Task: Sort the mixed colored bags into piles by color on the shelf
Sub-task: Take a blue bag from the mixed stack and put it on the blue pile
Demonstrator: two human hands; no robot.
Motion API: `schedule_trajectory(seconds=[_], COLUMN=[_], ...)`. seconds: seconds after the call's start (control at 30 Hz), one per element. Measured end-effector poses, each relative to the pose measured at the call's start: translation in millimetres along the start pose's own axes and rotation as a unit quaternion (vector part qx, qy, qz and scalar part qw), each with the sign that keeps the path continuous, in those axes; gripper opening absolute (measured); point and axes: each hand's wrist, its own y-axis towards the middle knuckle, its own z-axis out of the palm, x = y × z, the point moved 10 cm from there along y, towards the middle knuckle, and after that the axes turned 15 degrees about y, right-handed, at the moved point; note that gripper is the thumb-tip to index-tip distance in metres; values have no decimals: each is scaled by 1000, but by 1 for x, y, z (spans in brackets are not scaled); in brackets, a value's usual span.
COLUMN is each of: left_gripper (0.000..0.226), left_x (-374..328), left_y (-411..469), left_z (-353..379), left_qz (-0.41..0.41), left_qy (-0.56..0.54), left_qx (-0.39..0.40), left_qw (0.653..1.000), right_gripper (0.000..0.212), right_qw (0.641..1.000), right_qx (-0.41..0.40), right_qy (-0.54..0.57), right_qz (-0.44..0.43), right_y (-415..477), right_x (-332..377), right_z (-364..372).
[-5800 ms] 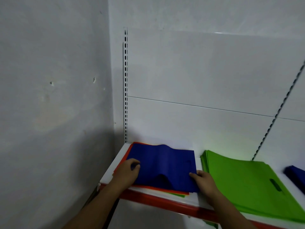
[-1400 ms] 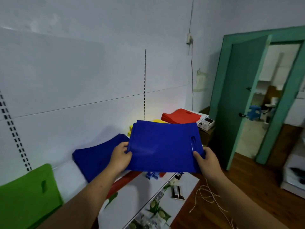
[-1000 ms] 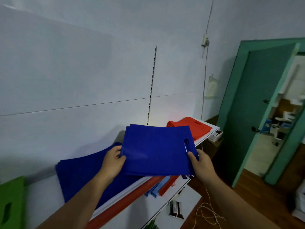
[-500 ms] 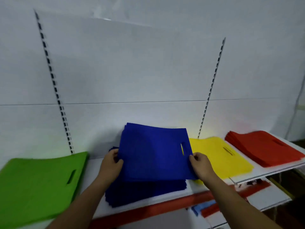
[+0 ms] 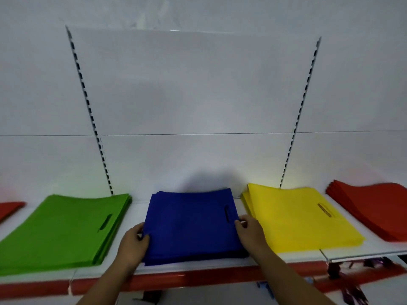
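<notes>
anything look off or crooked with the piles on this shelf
Red shows twice: a red pile at the far right and a red bag at the far left, beyond the green pile. The blue pile has slightly fanned edges.

1. One head-worn camera looks forward and slightly down, squarely at the white shelf with red front lip (image 5: 141, 205).
2. Close range: the stack of flat blue fabric bags (image 5: 189, 225) sits centre frame.
</notes>
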Motion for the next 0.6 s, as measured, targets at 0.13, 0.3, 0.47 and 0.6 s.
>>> schedule_trajectory(seconds=[0.13, 0.3, 0.47, 0.6], left_gripper=[45, 28, 20, 47], left_x=[20, -5, -3, 69], left_y=[1, -7, -4, 46], left_z=[4, 9, 17, 50], left_qz=[-72, -37, -13, 35], left_qy=[-83, -102, -34, 38], left_qx=[7, 36, 63, 99], left_qw=[994, 993, 997, 994], right_gripper=[39, 36, 42, 42], right_qw=[997, 997, 996, 994], right_qx=[0, 30, 76, 99], right_qy=[60, 63, 28, -23], right_qz=[43, 36, 43, 42], right_y=[-1, 4, 13, 12], right_x=[-20, -14, -22, -17], right_z=[-3, 4, 15, 19])
